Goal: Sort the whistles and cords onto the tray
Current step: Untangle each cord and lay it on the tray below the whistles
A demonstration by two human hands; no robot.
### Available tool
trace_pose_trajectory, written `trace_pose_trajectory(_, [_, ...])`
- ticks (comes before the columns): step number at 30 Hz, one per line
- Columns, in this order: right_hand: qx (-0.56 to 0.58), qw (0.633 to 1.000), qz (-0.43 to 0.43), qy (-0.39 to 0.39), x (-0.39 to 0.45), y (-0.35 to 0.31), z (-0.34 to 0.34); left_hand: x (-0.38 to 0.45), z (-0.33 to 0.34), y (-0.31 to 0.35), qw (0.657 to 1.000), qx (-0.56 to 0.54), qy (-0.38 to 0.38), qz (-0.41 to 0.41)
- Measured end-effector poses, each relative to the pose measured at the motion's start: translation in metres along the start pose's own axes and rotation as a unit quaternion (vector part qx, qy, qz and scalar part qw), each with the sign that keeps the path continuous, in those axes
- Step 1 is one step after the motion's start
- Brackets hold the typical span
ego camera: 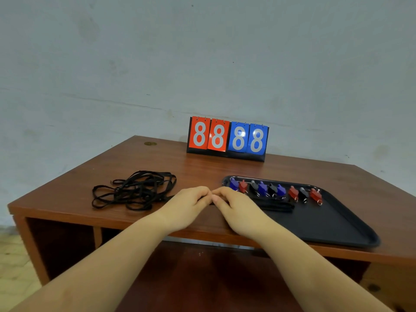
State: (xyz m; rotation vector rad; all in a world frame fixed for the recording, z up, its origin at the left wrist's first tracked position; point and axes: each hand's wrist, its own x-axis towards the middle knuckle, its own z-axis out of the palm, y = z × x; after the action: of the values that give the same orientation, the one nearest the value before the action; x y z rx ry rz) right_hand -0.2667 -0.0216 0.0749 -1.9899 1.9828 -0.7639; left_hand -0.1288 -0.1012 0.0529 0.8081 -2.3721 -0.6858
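Both hands met fingertip to fingertip, the left hand [189, 204] and right hand [234, 209] pinching a cord [278, 207] trailing right onto the tray [337, 224]. Whistles [273, 190] lined up beyond; loose cords [135, 190] lay left.

Single head-worn view, close above the desk [202, 170], looking forward and down toward the wall [202, 52]

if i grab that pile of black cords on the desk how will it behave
The tangled black cords would probably sag limp, since they lie in loose flat loops. The loops overlap, so lifting one likely drags others along. They look thin, so probably light.
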Motion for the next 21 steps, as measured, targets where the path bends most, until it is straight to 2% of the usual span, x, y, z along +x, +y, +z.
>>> trace_pose_trajectory(3, [-0.091,0.996,-0.014,-0.001,0.0,0.006,-0.005,-0.006,-0.006,-0.009,1.0,0.007,-0.003,-0.02])
trace_pose_trajectory(6, [-0.126,0.992,-0.003,-0.009,-0.004,0.021,-0.014,-0.011,-0.014,-0.022,0.999,0.018,-0.005,-0.046])
trace_pose_trajectory(12, [-0.176,0.982,0.073,-0.006,-0.012,0.067,-0.036,-0.015,-0.015,-0.038,0.997,0.038,-0.009,-0.068])
trace_pose_trajectory(16, [-0.211,0.971,0.103,-0.034,-0.014,0.075,-0.039,-0.013,-0.012,-0.035,0.997,0.03,-0.01,-0.063])
trace_pose_trajectory(19, [-0.234,0.971,0.055,0.008,-0.012,0.06,-0.033,-0.012,-0.008,-0.023,0.999,0.014,-0.012,-0.041])
trace_pose_trajectory(21, [-0.144,0.989,0.01,0.033,-0.011,0.038,-0.024,-0.009,-0.005,-0.011,1.0,0.002,-0.012,-0.02])
